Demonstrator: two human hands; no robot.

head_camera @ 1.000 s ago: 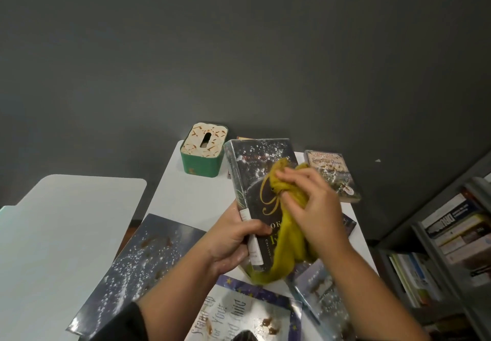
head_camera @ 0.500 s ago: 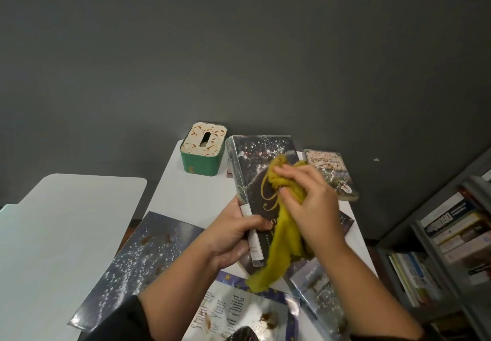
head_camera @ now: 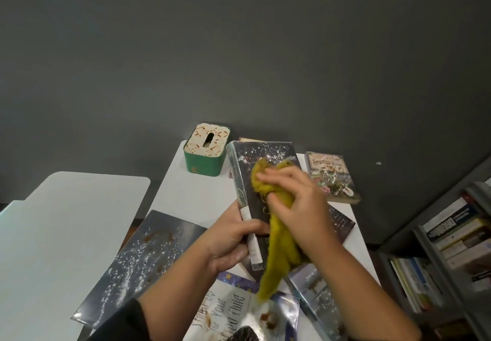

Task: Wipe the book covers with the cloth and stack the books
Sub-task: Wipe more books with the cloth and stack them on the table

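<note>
A dark hardback book [head_camera: 268, 154] dusted with white specks is held tilted above the white table [head_camera: 196, 197]. My left hand [head_camera: 233, 242] grips its spine near the lower end. My right hand [head_camera: 297, 205] clutches a yellow cloth [head_camera: 279, 250] and presses it against the front cover; the cloth's tail hangs down past the book's lower edge. Other dusty books lie on the table: a large dark one [head_camera: 138, 263] at the left, a white-and-blue one [head_camera: 233, 311] nearest me, a grey one [head_camera: 313, 295] at the right, a floral paperback [head_camera: 332, 176] at the far right.
A green tissue box [head_camera: 206, 154] stands at the table's far left corner. A second white table [head_camera: 61, 234] sits to the left. A grey bookshelf [head_camera: 457, 247] full of books is at the right. A dark wall lies behind.
My right hand slid the cloth up the cover toward the book's top edge. The book and my left hand stayed nearly in place.
</note>
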